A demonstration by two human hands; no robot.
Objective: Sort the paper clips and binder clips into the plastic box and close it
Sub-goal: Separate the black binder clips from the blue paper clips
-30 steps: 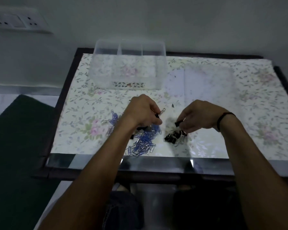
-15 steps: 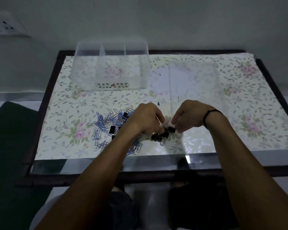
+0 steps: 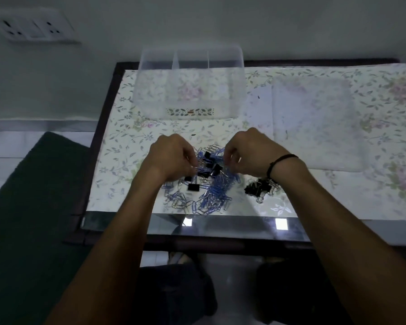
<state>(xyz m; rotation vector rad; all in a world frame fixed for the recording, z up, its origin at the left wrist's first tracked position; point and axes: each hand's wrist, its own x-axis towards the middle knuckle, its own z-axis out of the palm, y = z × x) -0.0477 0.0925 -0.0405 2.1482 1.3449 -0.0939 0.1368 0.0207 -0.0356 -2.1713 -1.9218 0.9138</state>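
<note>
The sorting is at an early stage. The clear plastic box (image 3: 190,83), divided into compartments, stands open at 12 o'clock from the hands and appears to hold nothing yet. Its translucent lid (image 3: 314,123) lies flat on the table at 2 o'clock, well apart from the box.

The mixed pile of blue paper clips (image 3: 211,195) lies near the front edge, with loose black binder clips (image 3: 215,170) among them. A separated cluster of binder clips (image 3: 259,187) sits at 4 o'clock from the pile, just beside the right wrist.

The left hand (image 3: 171,156) and right hand (image 3: 249,153) are both over the pile with fingers curled down into the clips. Whether either pinches a clip cannot be told.

Remaining, by judgement: finish separation, load both kinds into compartments, fit the lid.

The surface is a glass-topped table (image 3: 220,227) with a dark frame and a floral cover (image 3: 127,146). A wall socket plate (image 3: 33,26) is at 10 o'clock, and a dark mat (image 3: 33,195) lies on the floor at 8 o'clock.
</note>
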